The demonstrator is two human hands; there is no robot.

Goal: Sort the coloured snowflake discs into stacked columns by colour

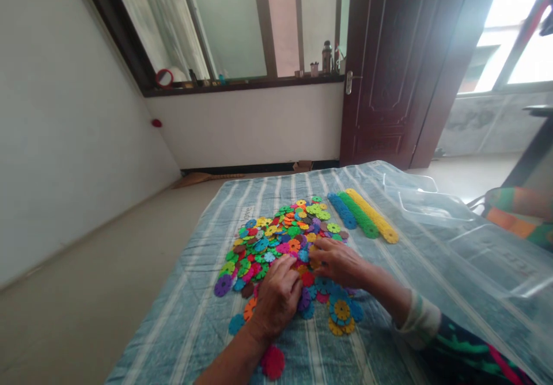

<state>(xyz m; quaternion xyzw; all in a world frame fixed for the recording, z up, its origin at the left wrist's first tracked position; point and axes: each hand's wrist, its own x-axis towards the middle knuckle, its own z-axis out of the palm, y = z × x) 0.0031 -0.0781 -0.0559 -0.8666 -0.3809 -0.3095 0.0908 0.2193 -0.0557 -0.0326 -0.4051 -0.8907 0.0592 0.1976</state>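
A heap of colourful notched plastic discs (261, 245) spreads over the striped cloth. My left hand (279, 293) rests at the near side of the heap, fingers bent down together among the discs; whatever is under them is hidden. To its right, my right hand (339, 262) reaches in from the side, its curled fingertips at the discs near a yellow one; what they grip cannot be made out. Close to my right wrist lie loose yellow and blue discs (341, 310). A red disc (273, 362) is beside my left forearm.
Beyond my right hand lie blue (341, 210), green (359, 216) and yellow (374, 216) rows of overlapping discs. Clear plastic containers (432, 207) stand at the right on the striped cloth (185, 310). A patterned object (514, 215) is at the right edge. A dark door (389, 68) stands behind.
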